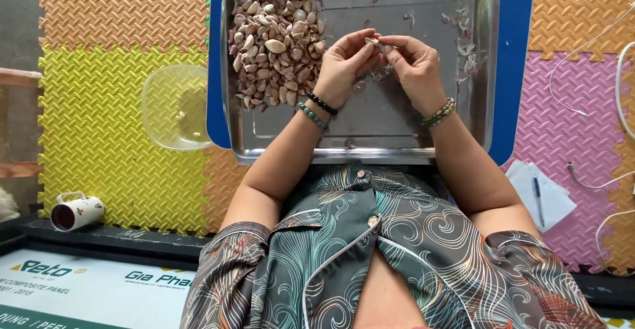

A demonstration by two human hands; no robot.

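Observation:
A steel tray point(410, 137) lies on a blue mat in front of me. A heap of unpeeled garlic cloves point(274, 47) fills its left part. Over the tray's middle, my left hand point(344, 64) and my right hand point(417, 67) meet at the fingertips, both pinching one garlic clove point(372, 40). Loose papery skins point(466, 44) lie along the tray's right side and under my hands. Beaded bracelets circle both wrists.
A clear plastic bowl point(177, 107) with a few small peeled pieces sits left of the tray on the yellow foam mat. A mug point(76, 211) lies on its side at lower left. Paper with a pen point(539, 193) and white cables point(615, 104) lie at right.

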